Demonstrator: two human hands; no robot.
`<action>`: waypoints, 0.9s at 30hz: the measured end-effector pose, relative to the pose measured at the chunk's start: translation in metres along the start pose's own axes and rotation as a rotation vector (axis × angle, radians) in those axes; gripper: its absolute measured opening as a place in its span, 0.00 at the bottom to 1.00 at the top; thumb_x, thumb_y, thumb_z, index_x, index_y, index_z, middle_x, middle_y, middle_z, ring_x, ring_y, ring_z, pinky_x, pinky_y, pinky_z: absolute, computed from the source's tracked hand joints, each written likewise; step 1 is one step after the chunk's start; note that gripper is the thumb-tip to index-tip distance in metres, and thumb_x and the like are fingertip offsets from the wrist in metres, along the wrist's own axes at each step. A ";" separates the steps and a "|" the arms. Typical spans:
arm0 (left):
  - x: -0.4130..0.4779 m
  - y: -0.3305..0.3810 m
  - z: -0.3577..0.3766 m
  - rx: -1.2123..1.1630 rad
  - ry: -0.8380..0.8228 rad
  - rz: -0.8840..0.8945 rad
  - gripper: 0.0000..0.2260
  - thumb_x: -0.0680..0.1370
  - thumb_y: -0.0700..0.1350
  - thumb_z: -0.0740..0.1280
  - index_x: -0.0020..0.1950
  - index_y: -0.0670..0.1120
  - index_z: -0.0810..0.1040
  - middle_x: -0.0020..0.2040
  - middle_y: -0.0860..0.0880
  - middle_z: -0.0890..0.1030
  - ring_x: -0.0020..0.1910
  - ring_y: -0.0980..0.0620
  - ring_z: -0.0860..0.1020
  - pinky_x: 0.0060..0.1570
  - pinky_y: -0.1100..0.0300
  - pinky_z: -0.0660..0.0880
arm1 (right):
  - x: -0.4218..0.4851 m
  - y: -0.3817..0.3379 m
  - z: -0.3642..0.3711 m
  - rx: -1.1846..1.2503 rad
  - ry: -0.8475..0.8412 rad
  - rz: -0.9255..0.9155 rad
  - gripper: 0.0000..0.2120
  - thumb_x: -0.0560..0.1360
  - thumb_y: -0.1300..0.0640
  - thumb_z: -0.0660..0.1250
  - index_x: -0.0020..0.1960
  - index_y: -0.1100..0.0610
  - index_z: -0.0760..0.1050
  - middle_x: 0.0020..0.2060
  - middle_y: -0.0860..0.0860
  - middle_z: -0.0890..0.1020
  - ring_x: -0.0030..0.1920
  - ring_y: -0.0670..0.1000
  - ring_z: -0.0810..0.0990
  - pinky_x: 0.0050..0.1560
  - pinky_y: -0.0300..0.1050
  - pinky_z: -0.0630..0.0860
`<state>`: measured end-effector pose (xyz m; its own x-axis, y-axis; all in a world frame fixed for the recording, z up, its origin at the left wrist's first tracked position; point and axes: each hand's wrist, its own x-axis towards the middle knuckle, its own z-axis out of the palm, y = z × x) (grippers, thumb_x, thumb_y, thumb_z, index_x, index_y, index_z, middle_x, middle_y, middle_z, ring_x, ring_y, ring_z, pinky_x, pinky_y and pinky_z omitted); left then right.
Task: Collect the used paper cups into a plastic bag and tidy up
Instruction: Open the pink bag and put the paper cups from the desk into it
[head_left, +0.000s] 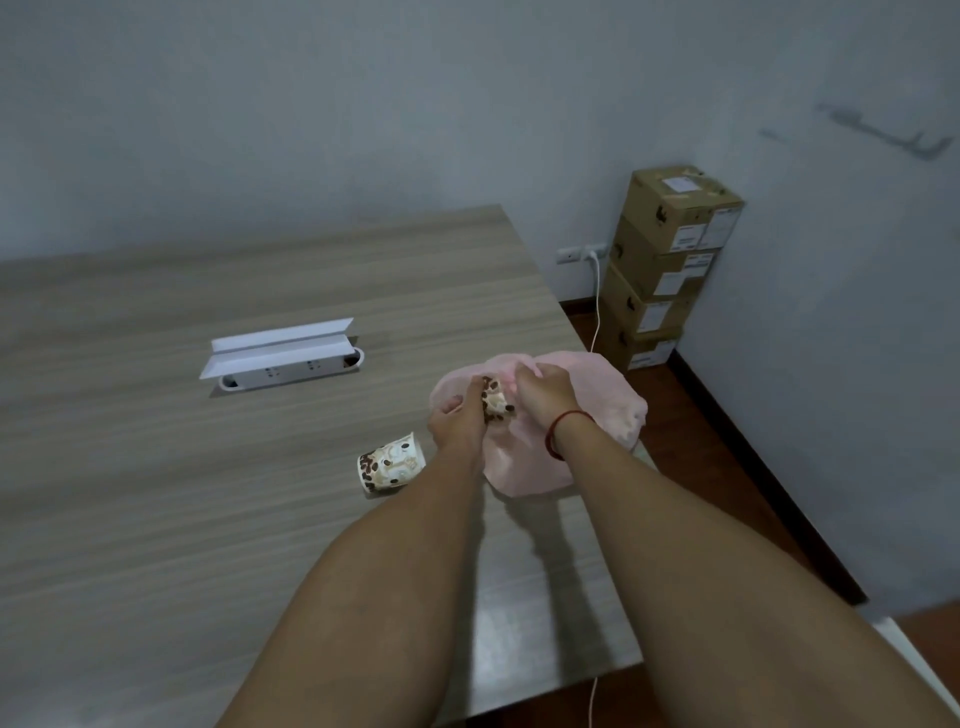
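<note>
A pink plastic bag (608, 400) lies on the wooden table (156, 493) near its right edge. My left hand (460, 421) grips a paper cup (494, 401) printed with coffee beans, held at the bag's mouth. My right hand (545, 397), with a red cord at the wrist, pinches the bag's rim beside that cup. A second paper cup (390, 462) with the same print lies on its side on the table, just left of my left forearm.
A white power socket box (283, 358) with its lid flipped up sits in the table's middle. Stacked cardboard boxes (670, 265) stand on the floor by the wall at the right. A white cable (597, 306) runs from a wall outlet down past the table edge.
</note>
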<state>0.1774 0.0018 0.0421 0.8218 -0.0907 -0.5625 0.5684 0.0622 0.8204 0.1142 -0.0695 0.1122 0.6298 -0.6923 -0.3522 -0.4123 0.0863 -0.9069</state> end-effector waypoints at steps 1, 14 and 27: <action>-0.001 0.001 0.003 -0.039 -0.004 -0.015 0.19 0.67 0.53 0.76 0.49 0.42 0.81 0.47 0.43 0.85 0.43 0.45 0.83 0.51 0.50 0.82 | 0.000 0.000 -0.002 0.002 -0.010 -0.003 0.11 0.78 0.56 0.55 0.42 0.57 0.74 0.36 0.55 0.76 0.36 0.51 0.73 0.37 0.42 0.70; -0.011 -0.015 0.018 0.743 -0.369 0.283 0.12 0.76 0.30 0.61 0.56 0.31 0.81 0.50 0.39 0.81 0.50 0.48 0.75 0.50 0.55 0.74 | 0.007 0.000 -0.006 0.107 0.034 0.025 0.11 0.80 0.55 0.55 0.47 0.60 0.74 0.33 0.52 0.74 0.35 0.49 0.72 0.33 0.39 0.67; 0.039 0.035 -0.050 0.714 -0.156 0.329 0.06 0.74 0.36 0.68 0.46 0.38 0.84 0.39 0.41 0.82 0.39 0.48 0.78 0.40 0.60 0.75 | 0.036 0.003 0.014 0.026 0.060 0.087 0.19 0.79 0.53 0.55 0.63 0.63 0.74 0.48 0.55 0.75 0.51 0.55 0.75 0.60 0.50 0.73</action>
<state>0.2314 0.0501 0.0432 0.8981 -0.3195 -0.3024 0.0918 -0.5361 0.8391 0.1449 -0.0845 0.0933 0.5515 -0.7230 -0.4160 -0.4460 0.1658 -0.8795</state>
